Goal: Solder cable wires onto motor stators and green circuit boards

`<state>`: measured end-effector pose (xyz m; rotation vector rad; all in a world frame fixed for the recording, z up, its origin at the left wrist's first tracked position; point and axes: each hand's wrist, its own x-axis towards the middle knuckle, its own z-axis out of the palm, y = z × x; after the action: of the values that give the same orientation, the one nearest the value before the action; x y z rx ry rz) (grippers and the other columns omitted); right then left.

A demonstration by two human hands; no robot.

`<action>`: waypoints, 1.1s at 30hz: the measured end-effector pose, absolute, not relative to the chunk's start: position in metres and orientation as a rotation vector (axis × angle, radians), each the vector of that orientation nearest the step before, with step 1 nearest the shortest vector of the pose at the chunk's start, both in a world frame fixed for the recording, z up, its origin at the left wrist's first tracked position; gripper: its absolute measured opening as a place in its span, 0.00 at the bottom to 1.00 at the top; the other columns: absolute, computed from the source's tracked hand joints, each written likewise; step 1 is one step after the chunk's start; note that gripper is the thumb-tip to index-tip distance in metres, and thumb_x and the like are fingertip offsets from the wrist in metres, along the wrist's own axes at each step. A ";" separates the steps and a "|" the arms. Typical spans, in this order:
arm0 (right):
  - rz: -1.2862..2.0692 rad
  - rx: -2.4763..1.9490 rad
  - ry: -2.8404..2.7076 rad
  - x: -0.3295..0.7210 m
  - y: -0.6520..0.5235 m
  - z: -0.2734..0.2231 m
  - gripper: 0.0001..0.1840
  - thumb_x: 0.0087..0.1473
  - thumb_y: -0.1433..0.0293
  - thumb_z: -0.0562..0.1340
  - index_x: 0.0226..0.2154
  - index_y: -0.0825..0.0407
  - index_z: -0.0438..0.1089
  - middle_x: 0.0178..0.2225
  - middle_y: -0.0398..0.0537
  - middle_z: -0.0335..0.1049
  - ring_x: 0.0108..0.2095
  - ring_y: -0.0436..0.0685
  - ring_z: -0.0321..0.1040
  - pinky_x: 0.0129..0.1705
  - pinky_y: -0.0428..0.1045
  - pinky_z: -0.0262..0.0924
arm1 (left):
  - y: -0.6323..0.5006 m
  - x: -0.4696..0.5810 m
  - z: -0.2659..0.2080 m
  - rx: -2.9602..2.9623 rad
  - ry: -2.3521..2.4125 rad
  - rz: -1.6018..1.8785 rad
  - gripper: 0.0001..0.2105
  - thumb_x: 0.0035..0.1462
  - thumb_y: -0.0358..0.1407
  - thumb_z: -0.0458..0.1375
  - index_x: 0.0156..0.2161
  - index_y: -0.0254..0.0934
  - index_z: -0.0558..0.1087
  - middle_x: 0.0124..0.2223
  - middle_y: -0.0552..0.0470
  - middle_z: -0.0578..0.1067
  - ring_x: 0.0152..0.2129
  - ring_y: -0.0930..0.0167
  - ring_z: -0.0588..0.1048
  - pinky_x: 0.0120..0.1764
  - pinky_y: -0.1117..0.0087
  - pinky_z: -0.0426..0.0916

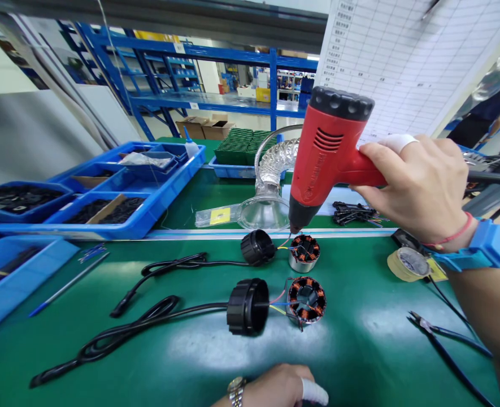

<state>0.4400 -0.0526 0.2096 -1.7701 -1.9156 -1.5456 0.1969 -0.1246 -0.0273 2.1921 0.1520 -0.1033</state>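
My right hand (pixel 414 175), with white tape on a finger, is wrapped round the handle of a red heat gun (pixel 324 152). The gun's black nozzle points down just above the wires of the farther copper-wound motor stator (pixel 304 253). Thin coloured wires join that stator to a black ribbed cap (pixel 258 247) with a black cable. Nearer me, a second stator (pixel 307 301) is wired to another black cap (pixel 248 307). At the bottom edge my left hand (pixel 281 387) is curled, a taped finger showing; the frame cuts off whatever it may hold.
Cutting pliers (pixel 440 333) and a tape roll (pixel 408 264) lie at right. A clear funnel hood (pixel 264 212) on a foil duct stands behind the stators. Blue parts bins (pixel 148 217) and a pen (pixel 69 284) are at left. A paper chart (pixel 411 62) hangs upper right.
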 end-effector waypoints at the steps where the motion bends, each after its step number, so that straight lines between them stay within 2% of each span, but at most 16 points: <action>1: -1.538 -1.768 -1.916 0.440 -0.053 0.210 0.22 0.53 0.53 0.51 0.46 0.48 0.61 0.38 0.47 0.68 0.36 0.57 0.60 0.33 0.50 0.42 | -0.125 0.197 -0.027 2.197 0.152 -0.098 0.12 0.55 0.36 0.53 0.44 0.39 0.71 0.35 0.51 0.72 0.29 0.74 0.70 0.30 0.80 0.63; 9: -1.661 -1.624 -1.880 0.439 -0.065 0.219 0.20 0.49 0.53 0.55 0.41 0.47 0.64 0.29 0.45 0.67 0.29 0.55 0.61 0.29 0.48 0.44 | -0.125 0.198 -0.032 2.251 0.026 -0.181 0.12 0.54 0.32 0.53 0.45 0.39 0.71 0.33 0.53 0.73 0.28 0.73 0.72 0.29 0.79 0.62; 13: -1.692 -1.540 -1.901 0.433 -0.070 0.223 0.23 0.47 0.51 0.56 0.41 0.47 0.63 0.30 0.45 0.68 0.28 0.55 0.61 0.29 0.48 0.44 | -0.129 0.198 -0.037 2.245 -0.050 -0.172 0.13 0.54 0.30 0.53 0.46 0.39 0.71 0.34 0.54 0.75 0.29 0.71 0.73 0.29 0.78 0.64; 19: -1.698 -1.515 -1.917 0.423 -0.071 0.230 0.21 0.49 0.51 0.53 0.40 0.47 0.64 0.29 0.46 0.69 0.28 0.54 0.62 0.28 0.48 0.42 | -0.135 0.196 -0.033 2.289 -0.018 -0.117 0.13 0.56 0.33 0.51 0.45 0.36 0.72 0.34 0.50 0.76 0.30 0.70 0.74 0.31 0.78 0.65; 33: -1.717 -1.512 -1.964 0.412 -0.071 0.237 0.24 0.48 0.51 0.53 0.42 0.47 0.65 0.32 0.49 0.70 0.31 0.57 0.64 0.28 0.49 0.44 | -0.140 0.194 -0.029 2.368 0.031 -0.069 0.15 0.54 0.35 0.54 0.48 0.40 0.71 0.35 0.50 0.77 0.30 0.68 0.75 0.30 0.74 0.67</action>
<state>0.4124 -0.0708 0.2369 -1.5124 -1.9643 -1.7173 0.1939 -0.1400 -0.0293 2.3682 0.0314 -0.0686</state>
